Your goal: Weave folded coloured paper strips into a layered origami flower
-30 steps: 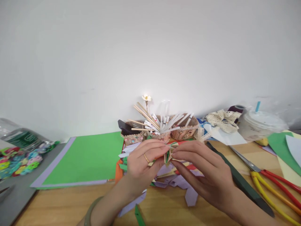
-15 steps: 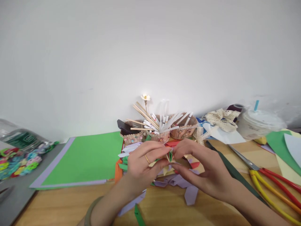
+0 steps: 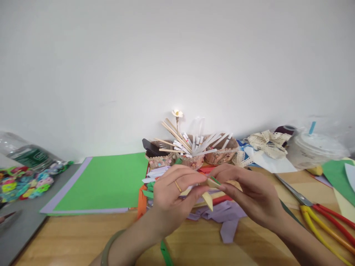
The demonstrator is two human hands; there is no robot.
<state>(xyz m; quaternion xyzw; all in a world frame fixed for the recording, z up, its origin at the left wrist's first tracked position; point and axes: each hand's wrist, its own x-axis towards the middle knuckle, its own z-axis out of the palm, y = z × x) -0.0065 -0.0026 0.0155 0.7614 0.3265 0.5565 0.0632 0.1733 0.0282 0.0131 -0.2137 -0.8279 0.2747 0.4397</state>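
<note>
Between both hands is a small folded paper piece [image 3: 213, 182], cream with a green strip showing along its upper side. My left hand [image 3: 177, 199], with a ring on one finger, pinches its left end between thumb and fingers. On the right end, my right hand [image 3: 246, 192] also closes thumb and fingertips. A pale yellow paper tab [image 3: 207, 200] angles down below the fingers; whether it joins the held piece I cannot tell. Purple folded paper strips [image 3: 229, 221] lie beneath the hands, with red and white folded strips around them.
Behind the hands stand decorated baskets [image 3: 161, 161] holding sticks and markers. Green paper sheets [image 3: 105, 184] lie at left, near colourful trinkets [image 3: 27, 184] and a bottle [image 3: 30, 157]. On the right are scissors [image 3: 303, 199], lace ribbon [image 3: 269, 142] and a lidded plastic cup [image 3: 318, 147].
The held paper has turned from showing its fanned green and white folds to showing a cream side. My hands stay close together, and the view has shifted slightly left.
</note>
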